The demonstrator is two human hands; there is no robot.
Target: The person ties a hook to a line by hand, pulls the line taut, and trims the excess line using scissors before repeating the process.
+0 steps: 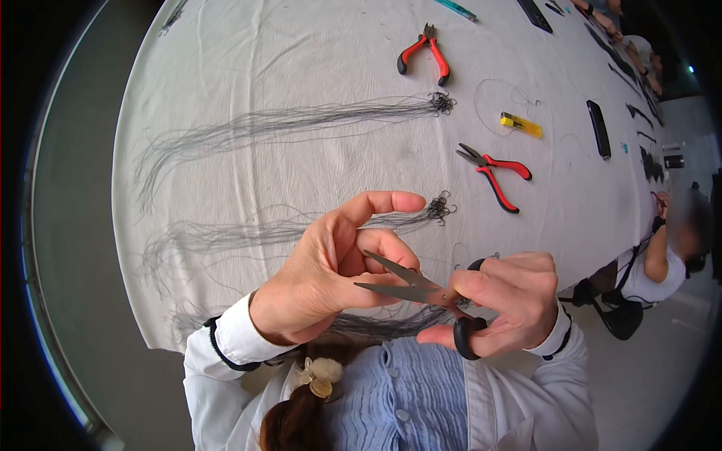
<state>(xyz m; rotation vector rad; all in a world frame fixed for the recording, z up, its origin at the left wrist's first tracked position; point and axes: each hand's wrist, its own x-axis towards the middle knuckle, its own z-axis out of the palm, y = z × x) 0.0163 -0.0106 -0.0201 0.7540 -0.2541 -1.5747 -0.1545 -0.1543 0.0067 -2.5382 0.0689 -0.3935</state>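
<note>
My right hand [511,301] holds a pair of scissors [440,295] by the black handles, with the blades apart and pointing left. In front of the palm of my left hand [323,263] the blades stand close to the curled fingers. Its index finger is bent out above them and its thumb lies behind the lower blade; whatever the curled fingers hold is too small to make out. Just beyond that index fingertip lies a cluster of dark fishhooks [438,208] on a bundle of thin grey lines [218,237]. Nearer my body, a darker line bundle [395,325] is partly hidden.
Farther up the white tablecloth [301,173] lies another hook-and-line bundle [301,116]. Red-handled cutters [426,52], red-handled pliers [492,173], a yellow plastic item [521,125] and a black phone-like device [599,129] lie around it. Another person [658,259] sits at the right.
</note>
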